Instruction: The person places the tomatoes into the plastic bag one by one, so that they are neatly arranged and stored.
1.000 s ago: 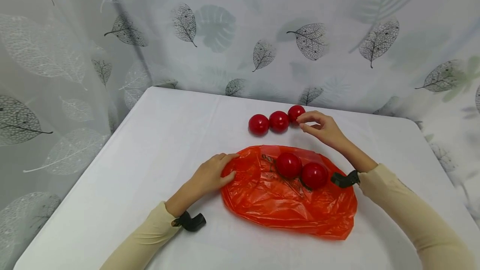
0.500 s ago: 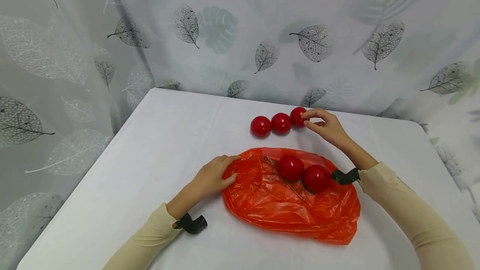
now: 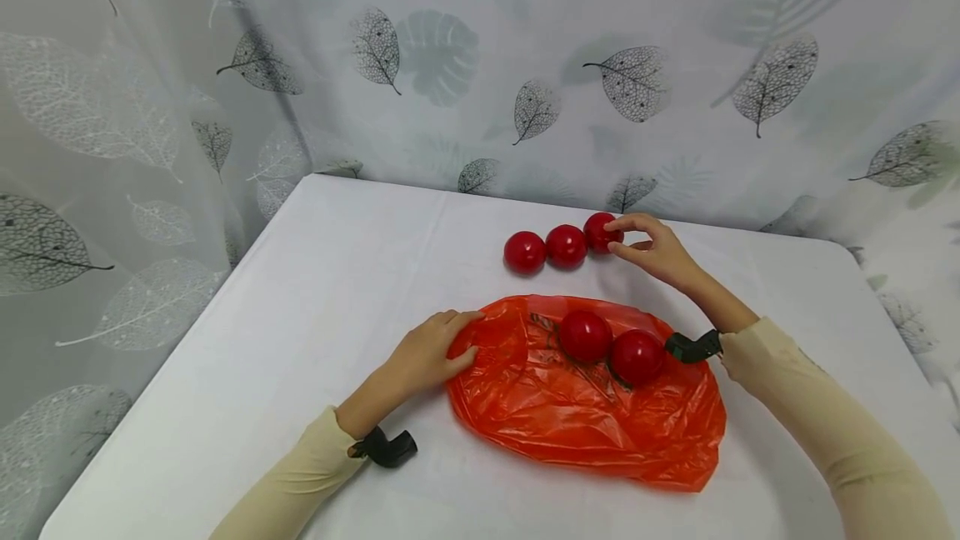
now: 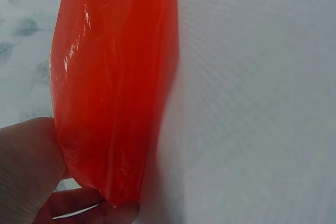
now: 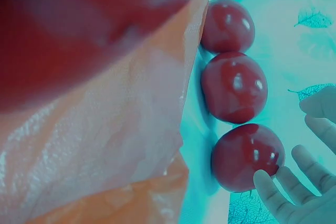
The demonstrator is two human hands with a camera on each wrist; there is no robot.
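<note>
An orange-red plastic bag lies flat on the white table, with two glossy red balls on top. My left hand grips the bag's left end; in the left wrist view the thumb and curled fingers lie on either side of it. Beyond the bag, three more red balls stand in a row. My right hand is at the right-hand ball, thumb and fingers spread apart. In the right wrist view one fingertip meets that ball's side.
A white cloth covers the table. Behind it hangs a pale curtain with a leaf print, close along the table's far edge. The right forearm passes beside the bag's right end.
My right index finger has lifted away from the thumb, widening the gap between them at the right-hand ball. The left hand keeps its place on the bag; the whole view has shifted slightly.
</note>
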